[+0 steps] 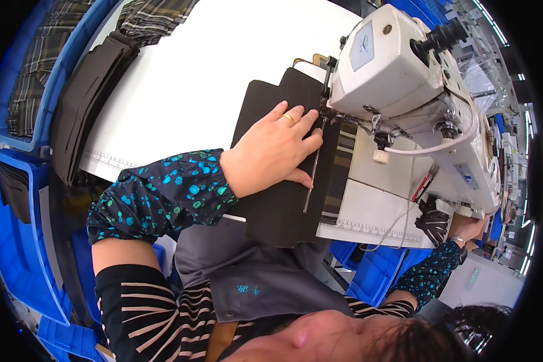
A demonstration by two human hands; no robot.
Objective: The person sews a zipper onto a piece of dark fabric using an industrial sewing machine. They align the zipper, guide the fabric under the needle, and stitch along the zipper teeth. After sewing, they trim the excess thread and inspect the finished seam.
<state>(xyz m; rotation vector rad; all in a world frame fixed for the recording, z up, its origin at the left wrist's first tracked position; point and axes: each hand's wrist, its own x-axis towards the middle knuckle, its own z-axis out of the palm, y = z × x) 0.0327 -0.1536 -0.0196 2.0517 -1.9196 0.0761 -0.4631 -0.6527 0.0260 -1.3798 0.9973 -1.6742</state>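
My left hand (274, 148) lies flat with fingers spread on a dark brown panel (271, 211) that looks like leather. A long narrow slot with a pale edge runs beside my fingertips. The panel lies on the white table beside the needle area of a white sewing machine (377, 66), its near end overhanging the table edge. Striped fabric (342, 175) shows along its right side. Over at the machine's right end, my right hand (468, 228) is next to a small pale knob (464, 210); its fingers are mostly hidden, so its grip cannot be made out.
A stack of dark panels (93, 102) and striped cloth (154, 21) lie at the left. Blue bins (27, 241) stand beyond. Red-handled snips (425, 182) and a black striped bundle (433, 220) rest near the machine. Ruler strips (374, 234) line the table's front edge.
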